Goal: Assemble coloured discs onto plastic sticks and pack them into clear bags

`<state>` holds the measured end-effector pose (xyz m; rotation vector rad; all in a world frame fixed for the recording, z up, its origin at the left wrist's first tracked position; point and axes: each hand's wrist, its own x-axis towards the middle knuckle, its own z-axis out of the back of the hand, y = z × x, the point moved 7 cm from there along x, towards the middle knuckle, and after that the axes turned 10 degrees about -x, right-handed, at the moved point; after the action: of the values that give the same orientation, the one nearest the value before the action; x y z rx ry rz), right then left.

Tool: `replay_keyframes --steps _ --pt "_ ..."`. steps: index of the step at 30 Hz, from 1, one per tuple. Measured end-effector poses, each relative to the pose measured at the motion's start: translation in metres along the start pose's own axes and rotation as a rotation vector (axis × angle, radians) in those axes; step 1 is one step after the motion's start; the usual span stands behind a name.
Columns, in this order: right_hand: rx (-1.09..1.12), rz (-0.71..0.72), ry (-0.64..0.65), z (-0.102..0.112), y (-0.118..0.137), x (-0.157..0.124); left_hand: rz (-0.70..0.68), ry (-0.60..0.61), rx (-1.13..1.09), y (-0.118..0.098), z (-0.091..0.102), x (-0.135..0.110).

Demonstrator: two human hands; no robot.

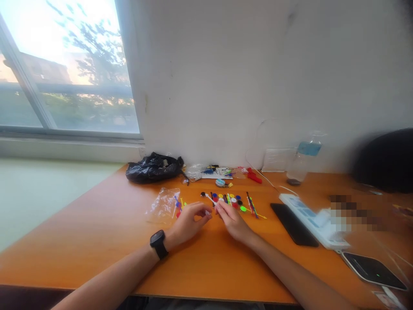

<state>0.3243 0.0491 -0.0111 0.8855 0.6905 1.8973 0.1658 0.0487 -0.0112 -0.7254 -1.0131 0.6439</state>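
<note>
My right hand (232, 220) pinches a thin white plastic stick (209, 198), its free end pointing up and away to the left. Close beside it, my left hand (190, 220), with a black watch on the wrist, has thumb and fingers closed on a small white piece (208, 212), too small to name. Just beyond the hands lie several round plastic discs, among them a blue disc (238, 197) and a green disc (243, 209), mixed with coloured sticks. More sticks (252, 206) lie side by side to the right. Others (178, 203) are partly hidden behind my left hand.
A clear plastic bag (163, 206) lies left of the pieces, a black plastic bag (155, 168) by the wall. To the right are a black phone (292, 224), a white power strip (309, 221), a charging phone (372, 269) and a bottle (298, 165). A dark blurred shape (387, 161) fills the right edge.
</note>
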Motion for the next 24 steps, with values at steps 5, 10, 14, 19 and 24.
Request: replay_keyframes --steps 5,10,14,19,24 --pt "-0.052 0.08 0.013 0.001 0.01 -0.001 0.086 0.003 -0.154 0.005 -0.005 0.0" --pt "-0.054 0.073 -0.008 0.007 0.013 -0.003 0.186 -0.01 -0.283 0.009 -0.007 -0.002" --pt "-0.075 0.147 -0.017 0.008 0.019 -0.004 0.213 0.024 -0.361 0.003 -0.009 -0.003" --pt "-0.134 0.197 0.007 0.002 0.023 -0.006 0.207 -0.02 -0.383 0.005 -0.005 -0.003" --pt "-0.147 0.157 0.008 0.001 0.018 -0.006 0.174 -0.059 -0.348 0.004 -0.001 -0.002"
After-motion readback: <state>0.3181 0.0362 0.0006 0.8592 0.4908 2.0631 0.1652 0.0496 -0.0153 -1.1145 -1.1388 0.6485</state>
